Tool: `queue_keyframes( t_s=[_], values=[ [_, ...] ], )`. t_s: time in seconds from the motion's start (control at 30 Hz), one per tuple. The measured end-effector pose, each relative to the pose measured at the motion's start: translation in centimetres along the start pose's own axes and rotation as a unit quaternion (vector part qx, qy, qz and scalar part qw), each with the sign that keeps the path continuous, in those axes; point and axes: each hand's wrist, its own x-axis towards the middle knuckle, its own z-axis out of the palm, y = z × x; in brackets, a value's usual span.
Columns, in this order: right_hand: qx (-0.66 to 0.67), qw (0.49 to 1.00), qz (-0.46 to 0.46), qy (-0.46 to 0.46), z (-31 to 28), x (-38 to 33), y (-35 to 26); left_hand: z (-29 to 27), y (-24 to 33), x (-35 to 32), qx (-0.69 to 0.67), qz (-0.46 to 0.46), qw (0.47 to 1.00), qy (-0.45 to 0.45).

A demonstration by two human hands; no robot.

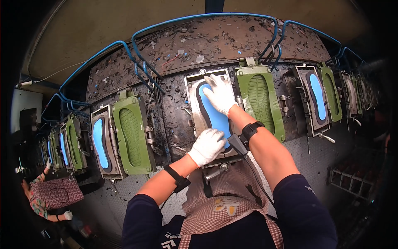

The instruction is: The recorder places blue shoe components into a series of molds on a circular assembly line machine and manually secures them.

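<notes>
In front of me a blue shoe-sole sheet (218, 118) lies in the dark rimmed cavity of an opened metal sole mould (193, 103). My right hand (220, 95), in a white glove, rests on the far end of the sheet, fingers spread and palm down. At the near end, my left hand (208, 146), gloved too, has its fingers curled together over the sheet's edge; their tips are partly hidden. Hinged to the right of this mould is its green half (259, 97), carrying a ridged tread pattern. Dark straps circle both wrists, and a small black device sits beside the right one.
More opened moulds stand in a row, with blue sheets in the left mould (99, 141) and the right mould (318, 95). Blue tube rails (203, 15) arch behind. Black scraps litter the back table (224, 41). Another person (58, 195) works at far left; a metal rack (352, 182) stands right.
</notes>
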Motion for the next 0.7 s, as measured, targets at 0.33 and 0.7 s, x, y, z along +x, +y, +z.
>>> queue_keyframes(
  t_s=[0.33, 0.7],
  values=[
    [0.712, 0.360, 0.544, -0.261, 1.7, -28.9, -7.9, -0.1, -4.2, 2.9, -0.128, 0.063, 0.961, -0.237],
    [0.349, 0.636, 0.331, -0.604, -8.4, -21.9, -1.8, -2.4, -8.6, 0.6, -0.172, -0.208, 0.951, 0.150]
  ],
)
